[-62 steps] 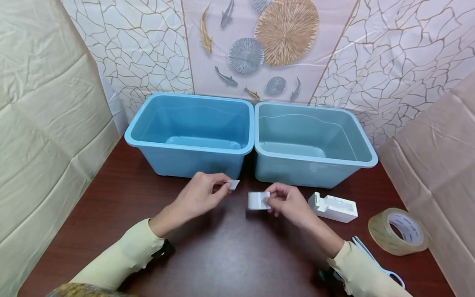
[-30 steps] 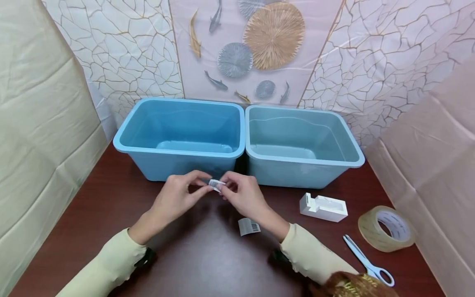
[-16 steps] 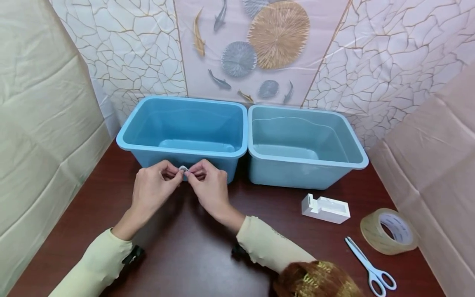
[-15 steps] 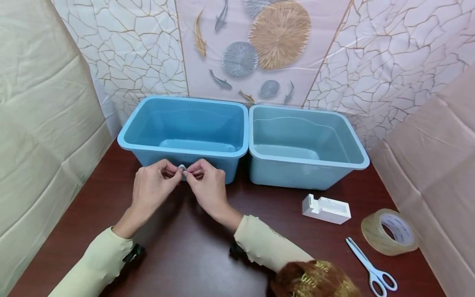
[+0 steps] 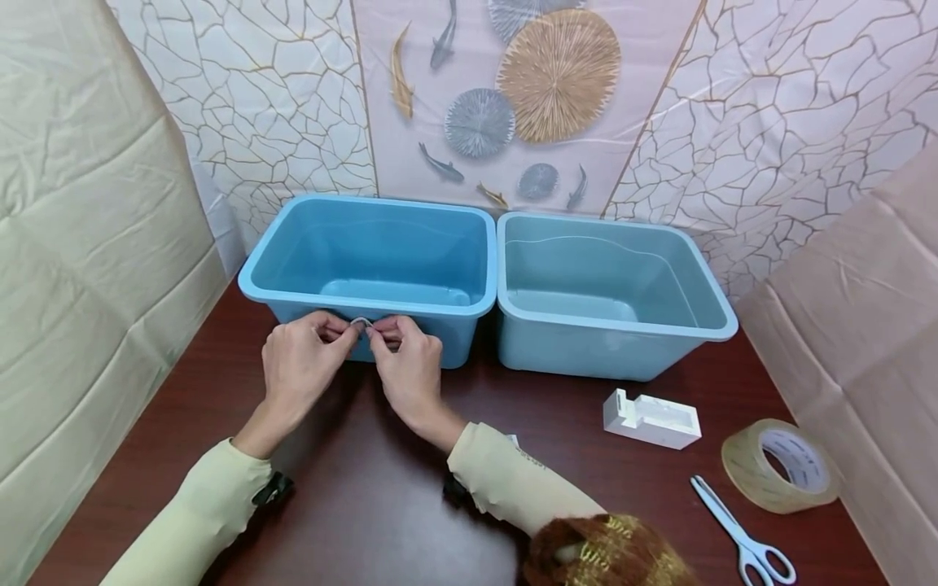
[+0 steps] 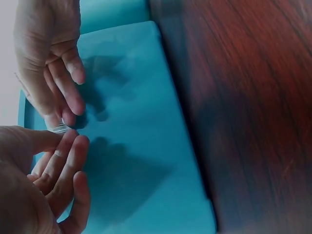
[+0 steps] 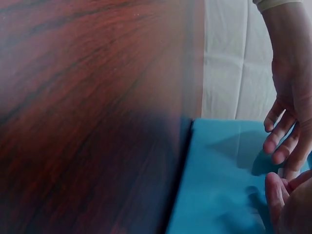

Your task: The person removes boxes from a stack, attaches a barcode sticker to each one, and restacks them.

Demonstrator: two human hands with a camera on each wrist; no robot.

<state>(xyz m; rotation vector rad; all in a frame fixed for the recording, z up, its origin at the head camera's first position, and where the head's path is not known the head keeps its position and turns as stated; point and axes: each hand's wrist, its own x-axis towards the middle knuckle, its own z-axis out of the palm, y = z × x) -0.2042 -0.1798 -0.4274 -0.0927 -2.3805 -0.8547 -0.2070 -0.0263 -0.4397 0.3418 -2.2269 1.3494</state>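
A small white sticker label (image 5: 362, 321) is held between both hands just under the front rim of the left blue bin (image 5: 366, 300). My left hand (image 5: 302, 362) pinches its left end and my right hand (image 5: 412, 370) pinches its right end. The fingers lie close against the bin's front wall (image 6: 141, 122), and they cover most of the label. In the left wrist view a striped edge of the label (image 6: 60, 128) shows between the two hands. Whether the label touches the wall cannot be made out.
A grey-blue bin (image 5: 579, 354) stands to the right. On the table are a white tape-dispenser-like block (image 5: 652, 420), a roll of clear tape (image 5: 780, 465) and light blue scissors (image 5: 740, 529). A paper corner (image 5: 513, 440) peeks out beside the right sleeve. Brown hair hangs in front.
My right hand has put a larger barcode label down on the table and taken hold of the small label with my left. Both hands have moved left to the blue bin's front and slightly up.
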